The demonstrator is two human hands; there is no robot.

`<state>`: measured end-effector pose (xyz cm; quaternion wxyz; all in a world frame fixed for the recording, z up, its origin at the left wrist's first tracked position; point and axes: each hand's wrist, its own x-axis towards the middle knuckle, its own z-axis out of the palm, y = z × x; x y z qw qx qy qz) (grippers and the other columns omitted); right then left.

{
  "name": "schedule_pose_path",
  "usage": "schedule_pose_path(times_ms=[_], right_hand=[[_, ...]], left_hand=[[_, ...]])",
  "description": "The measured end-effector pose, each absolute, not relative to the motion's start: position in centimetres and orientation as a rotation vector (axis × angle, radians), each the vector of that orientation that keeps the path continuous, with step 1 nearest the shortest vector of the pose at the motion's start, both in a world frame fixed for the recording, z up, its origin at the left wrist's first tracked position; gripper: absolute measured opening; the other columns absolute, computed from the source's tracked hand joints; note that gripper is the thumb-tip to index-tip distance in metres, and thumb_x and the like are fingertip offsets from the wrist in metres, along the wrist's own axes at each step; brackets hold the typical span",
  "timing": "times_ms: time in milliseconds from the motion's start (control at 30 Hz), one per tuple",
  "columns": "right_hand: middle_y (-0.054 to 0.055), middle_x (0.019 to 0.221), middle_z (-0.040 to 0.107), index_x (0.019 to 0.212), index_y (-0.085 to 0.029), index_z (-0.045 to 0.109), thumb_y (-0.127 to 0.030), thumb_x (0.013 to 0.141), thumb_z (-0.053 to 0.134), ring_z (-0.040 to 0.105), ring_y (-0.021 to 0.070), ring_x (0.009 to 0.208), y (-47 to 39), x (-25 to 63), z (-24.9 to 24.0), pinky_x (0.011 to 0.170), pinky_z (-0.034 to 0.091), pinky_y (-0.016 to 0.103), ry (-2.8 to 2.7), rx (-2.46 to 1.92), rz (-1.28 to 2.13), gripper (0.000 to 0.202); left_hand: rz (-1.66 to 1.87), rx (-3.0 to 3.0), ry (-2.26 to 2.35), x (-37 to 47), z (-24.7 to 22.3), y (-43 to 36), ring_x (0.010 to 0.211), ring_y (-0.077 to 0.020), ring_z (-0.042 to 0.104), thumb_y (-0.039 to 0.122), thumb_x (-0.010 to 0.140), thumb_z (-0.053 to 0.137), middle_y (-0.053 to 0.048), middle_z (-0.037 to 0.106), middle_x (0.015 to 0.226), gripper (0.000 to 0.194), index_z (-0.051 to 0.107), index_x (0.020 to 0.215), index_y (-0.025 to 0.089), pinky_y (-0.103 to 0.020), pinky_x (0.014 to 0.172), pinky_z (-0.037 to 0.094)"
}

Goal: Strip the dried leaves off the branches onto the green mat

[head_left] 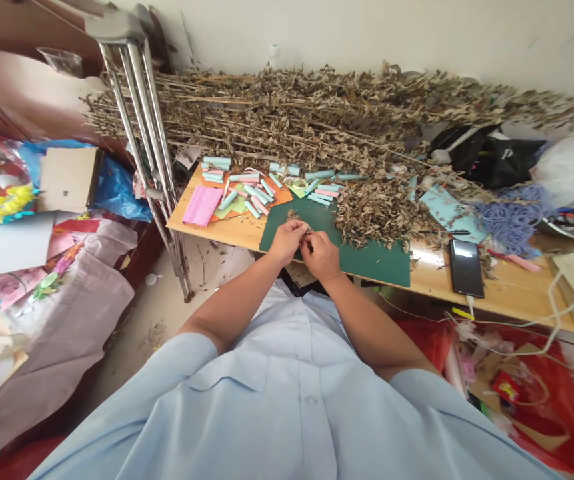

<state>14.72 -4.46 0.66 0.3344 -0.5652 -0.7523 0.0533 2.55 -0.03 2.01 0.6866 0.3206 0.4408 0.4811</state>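
My left hand (pixel 289 241) and my right hand (pixel 321 255) meet over the front edge of a green mat (pixel 377 265). Both are closed, fingertips together on a small bit of dried plant (pixel 309 231) that is mostly hidden by the fingers. A heap of dried leaves (pixel 374 210) lies on the mat to the right. Behind and left of my hands, blue and pink paper rolls (pixel 259 193) are scattered over orange and green sheets, with a folded pink paper (pixel 201 205) at the far left of the table.
Long dried plant stalks (pixel 267 110) stretch along the wall behind the table (pixel 237 235). A metal crutch (pixel 141 120) leans at the left. To the right are a black phone (pixel 465 268) with a cable, a pen (pixel 444 232), purple cord (pixel 509 213) and a blue sheet (pixel 451 210).
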Motion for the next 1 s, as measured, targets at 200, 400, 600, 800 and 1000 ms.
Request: schedule_pose_path(times_ms=[200,400,600,800,1000], right_hand=[[0.008,0.094,0.066,0.088,-0.021,0.062,-0.026,0.094,0.052,0.063,0.0206,0.088,-4.2,15.2,1.1,0.078,0.051,0.032,-1.791,-1.386,0.304,0.013],[0.004,0.084,0.066,0.088,-0.02,0.062,-0.027,0.09,0.056,0.056,0.0155,0.065,-3.1,15.9,1.6,0.068,0.05,0.031,-1.594,-1.404,0.411,0.01],[0.005,0.091,0.067,0.088,-0.021,0.062,-0.028,0.094,0.054,0.057,0.0152,0.067,-2.9,16.2,1.2,0.07,0.05,0.032,-1.689,-1.319,0.345,0.012],[0.005,0.09,0.067,0.09,-0.021,0.063,-0.03,0.095,0.055,0.058,0.0152,0.067,-3.0,16.3,1.0,0.07,0.052,0.031,-1.653,-1.333,0.319,0.013],[0.008,0.098,0.069,0.095,-0.022,0.067,-0.03,0.097,0.053,0.065,0.02,0.086,-2.9,16.4,1.2,0.081,0.055,0.035,-1.732,-1.269,0.368,0.016]], left_hand=[[1.061,0.663,0.958,2.5,2.6,-0.3,0.052,-0.0063,0.054,0.027,0.084,0.07,0.0,0.061,0.067,0.017,0.059,0.084,0.014,-0.019,0.054,0.047],[0.99,0.693,0.979,2.4,3.1,-0.5,0.061,-0.0107,0.065,0.027,0.086,0.07,-0.002,0.065,0.071,0.018,0.059,0.088,0.012,-0.029,0.07,0.059],[0.948,0.75,1.032,2.6,3.1,-0.5,0.064,-0.0131,0.068,0.024,0.086,0.069,-0.003,0.068,0.071,0.013,0.064,0.088,0.012,-0.032,0.072,0.061],[0.933,0.78,1.057,2.9,3.2,-0.6,0.069,-0.0169,0.07,0.026,0.085,0.07,-0.004,0.07,0.072,0.015,0.069,0.089,0.011,-0.035,0.074,0.061],[0.955,0.75,1.081,2.9,2.9,-0.5,0.068,-0.0173,0.07,0.024,0.087,0.066,-0.005,0.07,0.071,0.014,0.069,0.092,0.011,-0.036,0.075,0.062]])
